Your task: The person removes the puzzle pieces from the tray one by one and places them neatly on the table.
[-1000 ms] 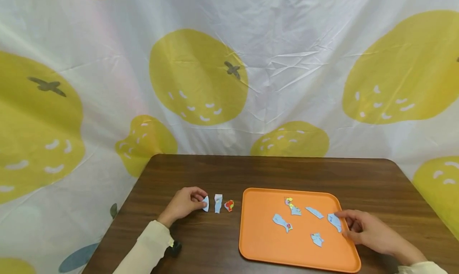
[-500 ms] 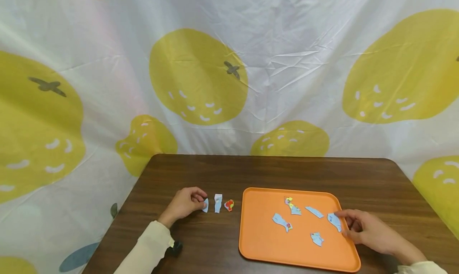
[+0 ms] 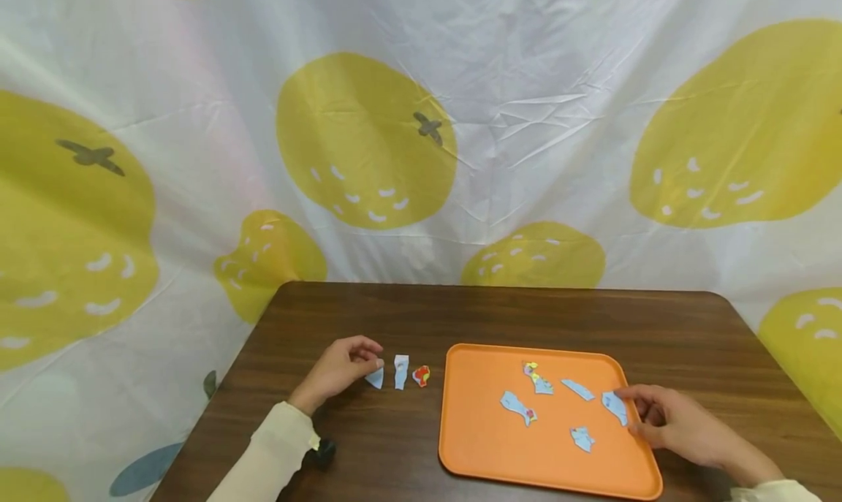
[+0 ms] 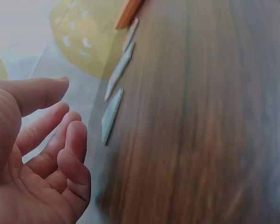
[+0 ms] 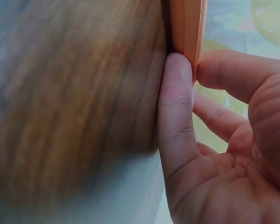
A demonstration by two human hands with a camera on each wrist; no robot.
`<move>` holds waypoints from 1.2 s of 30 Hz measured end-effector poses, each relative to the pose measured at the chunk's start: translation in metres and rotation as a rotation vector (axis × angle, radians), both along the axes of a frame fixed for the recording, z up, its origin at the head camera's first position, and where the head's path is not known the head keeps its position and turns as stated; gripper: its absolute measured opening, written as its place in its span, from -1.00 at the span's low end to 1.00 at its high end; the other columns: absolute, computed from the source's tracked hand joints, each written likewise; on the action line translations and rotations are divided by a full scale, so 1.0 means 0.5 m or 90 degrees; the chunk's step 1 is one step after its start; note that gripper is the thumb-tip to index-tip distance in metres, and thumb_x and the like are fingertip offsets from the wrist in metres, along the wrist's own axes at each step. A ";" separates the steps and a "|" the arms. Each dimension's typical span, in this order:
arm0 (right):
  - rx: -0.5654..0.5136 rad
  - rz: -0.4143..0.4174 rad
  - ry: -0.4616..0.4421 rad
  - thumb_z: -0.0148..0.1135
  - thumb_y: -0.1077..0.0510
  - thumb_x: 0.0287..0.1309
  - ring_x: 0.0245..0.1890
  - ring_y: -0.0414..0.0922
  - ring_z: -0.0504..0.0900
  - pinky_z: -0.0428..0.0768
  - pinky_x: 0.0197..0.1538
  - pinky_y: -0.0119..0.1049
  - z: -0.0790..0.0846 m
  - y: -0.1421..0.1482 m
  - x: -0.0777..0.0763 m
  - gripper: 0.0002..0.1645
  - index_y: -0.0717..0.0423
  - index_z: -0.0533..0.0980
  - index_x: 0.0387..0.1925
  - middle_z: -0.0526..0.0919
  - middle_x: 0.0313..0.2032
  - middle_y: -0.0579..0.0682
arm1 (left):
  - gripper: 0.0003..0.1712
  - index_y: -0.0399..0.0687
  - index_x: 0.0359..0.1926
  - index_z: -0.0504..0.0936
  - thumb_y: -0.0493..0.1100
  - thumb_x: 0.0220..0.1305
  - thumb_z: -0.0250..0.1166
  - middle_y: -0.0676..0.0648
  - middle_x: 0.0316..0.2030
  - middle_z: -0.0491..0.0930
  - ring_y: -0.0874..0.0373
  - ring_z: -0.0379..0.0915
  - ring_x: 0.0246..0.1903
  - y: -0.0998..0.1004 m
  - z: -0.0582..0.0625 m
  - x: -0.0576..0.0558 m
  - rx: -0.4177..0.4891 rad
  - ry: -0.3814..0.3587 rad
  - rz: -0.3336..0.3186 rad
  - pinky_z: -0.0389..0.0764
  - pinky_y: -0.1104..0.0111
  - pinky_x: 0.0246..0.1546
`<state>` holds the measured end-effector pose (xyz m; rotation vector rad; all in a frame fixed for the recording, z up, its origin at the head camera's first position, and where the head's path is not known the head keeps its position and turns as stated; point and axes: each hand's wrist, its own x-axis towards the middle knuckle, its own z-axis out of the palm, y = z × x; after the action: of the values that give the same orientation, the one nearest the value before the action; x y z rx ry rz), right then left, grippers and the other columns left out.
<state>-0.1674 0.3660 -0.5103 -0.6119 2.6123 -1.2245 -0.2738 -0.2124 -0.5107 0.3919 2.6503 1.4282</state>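
Note:
My left hand (image 3: pixel 342 364) is over the left part of the table, its fingers loosely bent around nothing. Just beneath its fingertips lies a pale blue puzzle piece (image 3: pixel 376 378), seen also as the nearest piece (image 4: pixel 112 116) in the left wrist view. Right of it are a narrow blue and white piece (image 3: pixel 400 373) and a red piece (image 3: pixel 421 375), forming a row. My right hand (image 3: pixel 677 421) pinches the right rim of an orange tray (image 3: pixel 473 443); in the right wrist view thumb and finger meet the tray's edge (image 5: pixel 189 28) from both sides.
In the tray lie several more pieces: a yellow-patterned one (image 3: pixel 539 381), a slim blue one (image 3: pixel 577 389), one with a red spot (image 3: pixel 517 407), a jagged one (image 3: pixel 582 438) and one by the right rim (image 3: pixel 615 408). A fruit-print curtain (image 3: pixel 421 253) hangs behind the table.
The left hand has let go of the pale blue piece, which now lies flat on the table, and the fingers have lifted slightly off it. The right hand stays at the tray.

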 end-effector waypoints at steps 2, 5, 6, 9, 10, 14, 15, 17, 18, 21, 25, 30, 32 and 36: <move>0.000 0.000 -0.006 0.37 0.28 0.36 -0.44 -0.34 0.52 0.59 -0.44 -0.38 0.000 0.001 -0.001 -0.43 0.46 0.46 0.31 0.57 -0.26 -0.06 | -0.66 -0.17 0.04 0.75 -0.09 0.33 0.50 -0.06 -0.19 0.75 0.16 0.61 -0.22 0.005 0.003 0.000 0.013 0.001 -0.002 0.60 0.39 -0.18; 0.001 0.001 -0.002 0.38 0.28 0.36 -0.45 -0.34 0.53 0.58 -0.45 -0.38 -0.001 0.000 -0.002 -0.43 0.44 0.46 0.30 0.58 -0.27 -0.07 | -0.65 -0.21 0.05 0.73 -0.11 0.35 0.49 -0.09 -0.16 0.75 0.15 0.62 -0.21 0.011 0.007 0.002 0.035 0.003 -0.004 0.61 0.41 -0.18; 0.000 0.003 0.001 0.38 0.28 0.36 -0.45 -0.34 0.53 0.59 -0.45 -0.38 -0.001 -0.001 -0.002 -0.44 0.43 0.46 0.30 0.58 -0.27 -0.07 | -0.65 -0.21 0.05 0.73 -0.12 0.35 0.48 -0.09 -0.16 0.75 0.15 0.62 -0.20 0.012 0.007 0.003 0.040 0.003 -0.002 0.61 0.41 -0.18; 0.003 0.004 0.021 0.38 0.28 0.36 -0.45 -0.34 0.53 0.57 -0.46 -0.38 0.000 -0.002 -0.001 -0.45 0.41 0.48 0.29 0.57 -0.27 -0.08 | -0.66 -0.21 0.05 0.72 -0.12 0.36 0.48 -0.09 -0.16 0.75 0.15 0.63 -0.21 0.020 0.011 0.003 0.055 0.008 0.005 0.61 0.41 -0.19; 0.003 0.005 0.027 0.38 0.28 0.36 -0.45 -0.34 0.53 0.56 -0.46 -0.38 0.000 -0.003 -0.001 -0.45 0.41 0.48 0.29 0.57 -0.27 -0.09 | -0.66 -0.21 0.04 0.72 -0.12 0.35 0.49 -0.09 -0.17 0.75 0.16 0.62 -0.21 0.023 0.014 0.004 0.060 0.011 0.007 0.61 0.41 -0.20; 0.000 0.010 0.046 0.39 0.30 0.34 -0.46 -0.33 0.53 0.52 -0.48 -0.39 0.000 -0.003 0.000 -0.46 0.40 0.48 0.28 0.57 -0.28 -0.09 | -0.66 -0.20 0.03 0.73 -0.12 0.34 0.50 -0.08 -0.17 0.75 0.16 0.64 -0.22 0.037 0.023 0.005 0.068 0.024 0.010 0.60 0.41 -0.23; -0.001 0.011 0.047 0.39 0.30 0.33 -0.46 -0.32 0.53 0.52 -0.48 -0.39 -0.001 -0.002 0.000 -0.46 0.40 0.48 0.28 0.57 -0.28 -0.09 | -0.66 -0.20 0.04 0.73 -0.12 0.34 0.50 -0.08 -0.17 0.75 0.17 0.64 -0.22 0.041 0.025 0.005 0.068 0.027 0.008 0.60 0.41 -0.23; -0.002 0.010 0.049 0.40 0.30 0.32 -0.46 -0.32 0.53 0.51 -0.48 -0.39 -0.002 -0.001 0.000 -0.45 0.40 0.47 0.28 0.57 -0.28 -0.09 | -0.65 -0.20 0.04 0.73 -0.11 0.34 0.50 -0.08 -0.16 0.75 0.17 0.65 -0.21 0.050 0.029 0.003 0.067 0.033 0.002 0.60 0.40 -0.23; -0.001 0.009 0.048 0.40 0.30 0.32 -0.46 -0.32 0.54 0.51 -0.48 -0.39 -0.002 -0.001 0.000 -0.44 0.40 0.47 0.28 0.57 -0.27 -0.08 | -0.65 -0.20 0.04 0.73 -0.10 0.34 0.50 -0.08 -0.15 0.75 0.16 0.65 -0.21 0.054 0.031 0.003 0.066 0.034 -0.003 0.60 0.40 -0.21; 0.006 0.003 0.048 0.42 0.28 0.31 -0.45 -0.32 0.54 0.50 -0.45 -0.39 -0.003 0.000 0.001 -0.42 0.39 0.47 0.29 0.57 -0.26 -0.09 | -0.64 -0.21 0.06 0.72 -0.10 0.35 0.49 -0.09 -0.13 0.75 0.16 0.66 -0.19 0.069 0.037 0.002 0.071 0.035 -0.017 0.61 0.40 -0.17; 0.013 -0.001 0.054 0.44 0.27 0.29 -0.43 -0.33 0.54 0.51 -0.42 -0.39 -0.004 0.001 0.001 -0.36 0.40 0.44 0.32 0.57 -0.24 -0.07 | -0.62 -0.23 0.07 0.70 -0.11 0.36 0.49 -0.11 -0.13 0.74 0.15 0.65 -0.18 0.092 0.045 0.002 0.082 0.034 -0.036 0.62 0.41 -0.17; 0.020 0.001 0.060 0.45 0.26 0.30 -0.42 -0.36 0.52 0.52 -0.39 -0.40 -0.003 0.003 0.001 -0.27 0.47 0.36 0.37 0.53 -0.21 -0.01 | -0.60 -0.21 0.09 0.70 -0.08 0.35 0.50 -0.09 -0.14 0.73 0.13 0.63 -0.20 0.130 0.048 0.003 0.081 0.029 -0.066 0.62 0.39 -0.20; 0.019 0.002 0.052 0.44 0.25 0.31 -0.42 -0.36 0.50 0.52 -0.39 -0.40 -0.004 0.004 -0.001 -0.24 0.48 0.32 0.39 0.51 -0.21 0.01 | -0.60 -0.19 0.09 0.71 -0.08 0.34 0.50 -0.06 -0.14 0.74 0.13 0.64 -0.20 0.146 0.047 0.005 0.077 0.026 -0.075 0.64 0.38 -0.19; 0.012 0.001 0.032 0.43 0.25 0.32 -0.43 -0.37 0.49 0.53 -0.42 -0.39 -0.004 0.004 -0.003 -0.21 0.49 0.28 0.41 0.49 -0.22 0.03 | -0.63 -0.13 0.06 0.73 -0.06 0.33 0.51 0.00 -0.15 0.73 0.18 0.62 -0.22 0.183 0.048 0.010 0.061 0.024 -0.093 0.64 0.39 -0.21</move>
<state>-0.1691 0.3678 -0.5122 -0.6498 2.6603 -1.1981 -0.2687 -0.1210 -0.4868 0.6144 2.5273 1.5200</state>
